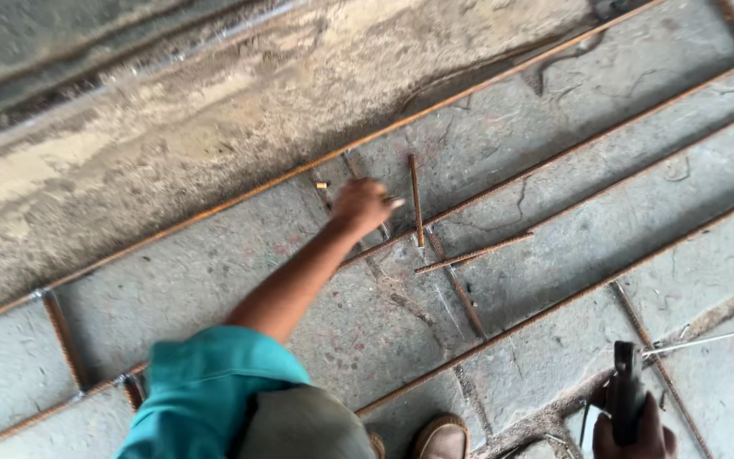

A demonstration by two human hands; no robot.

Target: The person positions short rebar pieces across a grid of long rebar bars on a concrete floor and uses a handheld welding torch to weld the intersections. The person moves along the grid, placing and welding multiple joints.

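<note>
Rebar makes up nearly everything in the head view: four long rusty bars [503,81] run in parallel diagonals from lower left to upper right, and several shorter cross bars lie under or over them. Two short loose pieces [415,200] sit close together near the middle, one nearly upright in the picture, the other [473,253] slanting just to its right. One thin bright wire [690,343] lies well to the lower right of those pieces.

All of it rests on a grey, cracked concrete slab [214,280]. Beyond the farthest long bar the concrete turns paler, stained and rough.

Left hand [360,206] is stretched far forward on a straight bare arm from a teal sleeve [206,382], knuckles up, fingers curled down just left of the upright short piece; whether they pinch anything cannot be told. Right hand [635,429] is at the bottom edge, well right of the short pieces, wrapped tightly around a dark tool [626,382] that stands up from the fist. A brown shoe [441,438] shows at the bottom edge, below the short pieces.
</note>
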